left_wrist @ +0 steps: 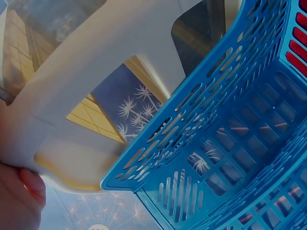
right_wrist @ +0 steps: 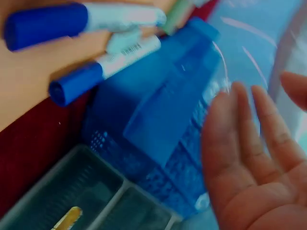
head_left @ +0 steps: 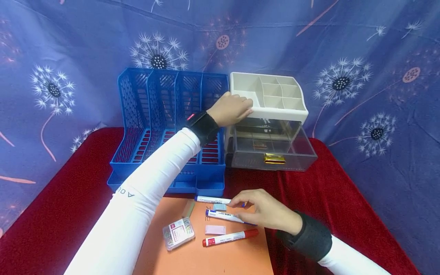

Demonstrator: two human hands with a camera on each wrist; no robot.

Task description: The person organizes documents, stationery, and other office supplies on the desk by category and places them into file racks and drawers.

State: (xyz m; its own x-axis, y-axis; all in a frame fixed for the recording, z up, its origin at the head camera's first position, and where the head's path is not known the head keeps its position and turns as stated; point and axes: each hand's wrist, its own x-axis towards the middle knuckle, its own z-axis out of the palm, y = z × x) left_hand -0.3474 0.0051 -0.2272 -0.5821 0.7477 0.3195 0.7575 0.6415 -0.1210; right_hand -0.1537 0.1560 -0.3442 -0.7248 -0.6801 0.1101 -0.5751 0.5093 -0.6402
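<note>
My left hand (head_left: 231, 109) grips the front left rim of a white desk organizer (head_left: 271, 113), its fingertips over the edge of the large compartment. Below that rim, a clear drawer (head_left: 254, 162) with a gold handle (head_left: 274, 159) is pulled forward. Over the orange mat hovers my right hand (head_left: 266, 209), its fingers loosely spread and holding nothing. Under it lie two blue-capped markers, one farther back (head_left: 211, 199) and one nearer (head_left: 223, 215), with a small light-blue block (head_left: 219, 207) between them. The right wrist view shows the palm (right_wrist: 264, 191) and relaxed fingers.
A blue file rack (head_left: 132, 160) stands against the organizer's left side. On the orange mat (head_left: 240, 259) lie a red marker (head_left: 230, 237), a pink block (head_left: 215, 230), a pale green block (head_left: 188, 208) and a clear box of clips (head_left: 178, 233). Red cloth (head_left: 326, 198) covers the table.
</note>
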